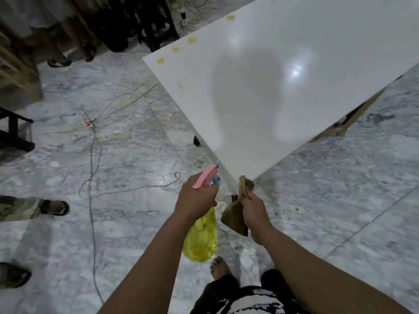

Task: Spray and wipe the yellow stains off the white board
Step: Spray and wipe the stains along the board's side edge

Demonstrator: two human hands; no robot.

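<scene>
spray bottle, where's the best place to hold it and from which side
Hold the spray bottle at the neck just under its pink head, coming from behind, as the left hand does now. The nozzle points away toward the white board, the blue trigger sits in front for a finger, and the yellow body hangs below.

Dim, glare on white board (pixel 294 71)

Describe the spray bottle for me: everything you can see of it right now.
The spray bottle has a pink head with a blue nozzle tip and blue trigger, and a see-through yellow body, seemingly plastic, that hangs below the left hand. That hand's fingers wrap its neck, and nothing else touches it. It is held in the air over the floor, nozzle aimed toward the near corner of the white board. No spray is visible.
</scene>
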